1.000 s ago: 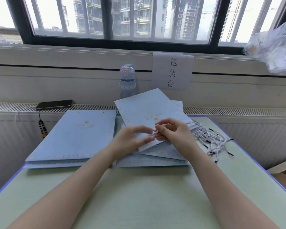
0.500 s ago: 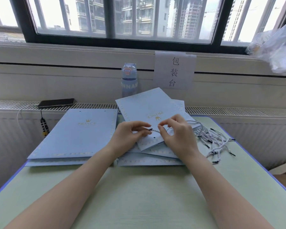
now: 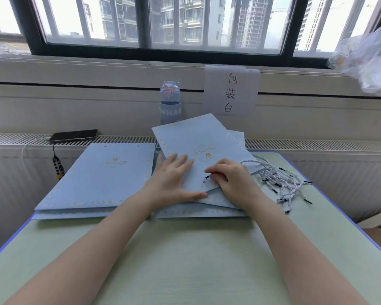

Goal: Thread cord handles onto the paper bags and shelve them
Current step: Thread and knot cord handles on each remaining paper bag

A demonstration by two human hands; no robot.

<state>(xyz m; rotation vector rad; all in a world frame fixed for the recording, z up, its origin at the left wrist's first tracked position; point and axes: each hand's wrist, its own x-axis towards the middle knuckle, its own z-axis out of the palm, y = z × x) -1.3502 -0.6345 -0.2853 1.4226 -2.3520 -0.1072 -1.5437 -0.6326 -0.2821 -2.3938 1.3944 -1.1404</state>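
pressing flat left hand (image 3: 173,180) on top paper bag (image 3: 194,146), right hand (image 3: 231,179) pinching cord tip (image 3: 207,176) beside punched hole (image 3: 204,182)

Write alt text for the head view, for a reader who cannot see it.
A person's left hand presses flat on a light-blue paper bag while the right hand pinches a cord by its black tip beside a punched hole. To the right lie loose cords, to the left another bag stack.
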